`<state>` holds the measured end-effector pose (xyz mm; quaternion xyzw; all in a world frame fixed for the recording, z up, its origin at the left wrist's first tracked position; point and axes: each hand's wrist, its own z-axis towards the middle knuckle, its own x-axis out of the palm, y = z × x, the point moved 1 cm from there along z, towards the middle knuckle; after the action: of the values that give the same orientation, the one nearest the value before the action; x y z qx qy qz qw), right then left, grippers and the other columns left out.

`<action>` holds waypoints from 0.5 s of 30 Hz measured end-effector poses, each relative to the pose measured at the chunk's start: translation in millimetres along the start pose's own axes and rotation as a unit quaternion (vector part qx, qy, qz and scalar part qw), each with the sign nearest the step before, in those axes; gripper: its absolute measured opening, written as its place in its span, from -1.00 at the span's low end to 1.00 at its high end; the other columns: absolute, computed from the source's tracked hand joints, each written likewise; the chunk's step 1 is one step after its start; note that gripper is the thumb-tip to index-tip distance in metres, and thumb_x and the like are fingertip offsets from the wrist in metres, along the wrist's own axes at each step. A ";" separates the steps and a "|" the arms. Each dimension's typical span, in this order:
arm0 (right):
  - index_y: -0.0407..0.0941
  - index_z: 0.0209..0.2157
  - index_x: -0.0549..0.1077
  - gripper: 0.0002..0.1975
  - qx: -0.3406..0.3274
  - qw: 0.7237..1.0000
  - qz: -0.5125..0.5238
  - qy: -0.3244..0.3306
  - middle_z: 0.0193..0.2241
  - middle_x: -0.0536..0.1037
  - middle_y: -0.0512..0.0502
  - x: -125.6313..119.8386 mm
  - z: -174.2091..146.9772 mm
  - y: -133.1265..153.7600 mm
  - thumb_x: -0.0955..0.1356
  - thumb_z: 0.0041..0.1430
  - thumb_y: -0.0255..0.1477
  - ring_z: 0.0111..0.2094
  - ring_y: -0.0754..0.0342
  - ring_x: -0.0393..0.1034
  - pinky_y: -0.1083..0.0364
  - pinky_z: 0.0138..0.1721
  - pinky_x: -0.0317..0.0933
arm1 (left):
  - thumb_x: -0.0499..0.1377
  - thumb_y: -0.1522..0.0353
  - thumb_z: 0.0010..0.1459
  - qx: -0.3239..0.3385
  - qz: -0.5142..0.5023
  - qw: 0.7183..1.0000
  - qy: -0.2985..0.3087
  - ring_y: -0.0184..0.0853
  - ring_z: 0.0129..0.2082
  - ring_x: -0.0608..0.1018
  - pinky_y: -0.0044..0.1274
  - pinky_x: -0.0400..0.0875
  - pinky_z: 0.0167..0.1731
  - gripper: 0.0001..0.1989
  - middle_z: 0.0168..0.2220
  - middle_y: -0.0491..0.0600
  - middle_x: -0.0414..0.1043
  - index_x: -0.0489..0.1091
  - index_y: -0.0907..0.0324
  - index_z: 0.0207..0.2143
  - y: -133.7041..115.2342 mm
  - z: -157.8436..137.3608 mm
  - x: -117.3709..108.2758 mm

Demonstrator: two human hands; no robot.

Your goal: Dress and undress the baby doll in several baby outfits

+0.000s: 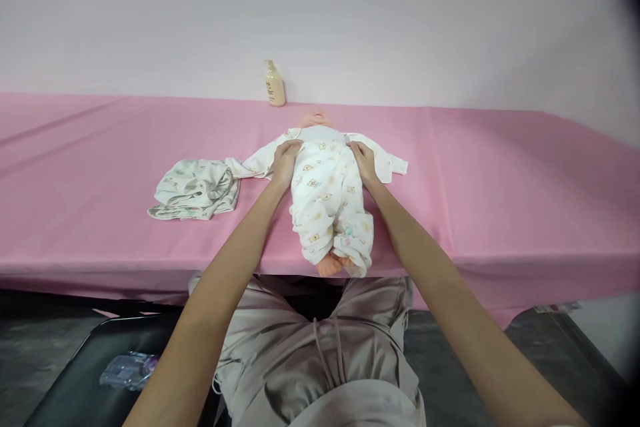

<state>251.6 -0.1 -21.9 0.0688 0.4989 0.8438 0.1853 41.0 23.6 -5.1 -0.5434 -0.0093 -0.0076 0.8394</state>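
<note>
A baby doll (329, 265) lies on its back, feet towards me, in white baby pants (325, 180) printed with small animals. The waistband sits high on its body. My left hand (285, 160) is closed on the left edge of the waistband, and my right hand (364, 160) grips the right edge. A white long-sleeved baby top (264, 159) is around the doll's upper body, its sleeves stretched out to both sides. Both of the doll's feet show at the pant cuffs, close to the table edge.
A folded patterned cloth (195, 188) lies at the left, touching the left sleeve. Behind the doll's head stands a cream pump bottle (275, 87) against the wall. A pink cloth covers the table (500, 200). Below left, a clear plastic item (129, 371) rests on a black chair (75, 373).
</note>
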 end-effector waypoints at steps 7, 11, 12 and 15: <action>-0.09 -0.29 0.55 -0.82 -0.027 0.993 -0.090 0.065 -0.18 0.53 -0.07 5.4 6.6 14.0 0.33 0.13 -0.36 -0.11 0.03 0.36 0.04 0.00 0.20 | 0.08 0.32 0.11 0.085 0.255 0.960 0.073 -0.20 -0.15 0.45 -0.39 0.29 -0.04 -0.77 -0.25 0.05 0.49 0.51 0.22 -0.33 -17.3 8.9 -2.1; -0.16 -0.40 0.53 -0.89 -0.002 0.978 -0.159 0.132 -0.32 0.53 -0.08 5.5 17.8 37.0 0.40 0.01 -0.41 -0.29 0.06 0.38 0.06 -0.16 0.25 | 0.13 0.36 0.04 0.043 0.315 0.932 0.173 -0.23 -0.25 0.47 -0.43 0.32 -0.14 -0.80 -0.26 0.06 0.50 0.51 0.24 -0.34 -37.3 16.0 -6.8; -0.18 -0.42 0.52 -0.90 0.011 0.969 -0.187 0.161 -0.37 0.52 -0.08 5.4 21.8 43.9 0.41 -0.01 -0.44 -0.33 0.07 0.37 0.07 -0.20 0.25 | 0.14 0.36 0.03 0.026 0.324 0.924 0.201 -0.24 -0.29 0.47 -0.45 0.32 -0.18 -0.82 -0.30 0.05 0.50 0.51 0.25 -0.38 -42.4 18.0 -7.5; -0.19 -0.52 0.46 -0.92 0.049 0.929 -0.283 0.232 -0.48 0.49 -0.06 6.1 34.8 62.4 0.43 -0.07 -0.48 -0.43 0.09 0.33 0.08 -0.31 0.23 | 0.18 0.38 0.00 -0.010 0.366 0.901 0.233 -0.22 -0.30 0.47 -0.47 0.30 -0.23 -0.90 -0.34 0.01 0.49 0.48 0.22 -0.46 -53.5 26.8 -8.8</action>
<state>241.3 3.5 48.9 -0.2638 0.5671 0.7235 0.2923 30.8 26.2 54.4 -0.4993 0.3861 0.1735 0.7560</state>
